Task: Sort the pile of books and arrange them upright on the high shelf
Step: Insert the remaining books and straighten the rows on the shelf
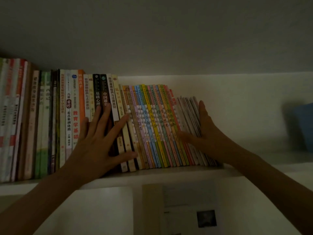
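Both hands lay flat and open: left hand (100, 141) pressed the book spines (105, 102), right hand (205, 128) braced the thin leaning books (188, 114) on the shelf (169, 173).

Black spines (96, 92) — 基础心理; 中国通史; white spine (75, 106) — 教育学基础.

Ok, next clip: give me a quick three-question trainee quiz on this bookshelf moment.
1. True or false: the left hand lies spread open on book spines.
2. What does the right hand press? A) the thin books at the row's right end B) the blue object C) the shelf edge
3. Which way do the colourful thin books lean?

Key: 1 true; 2 A; 3 tops towards the left.
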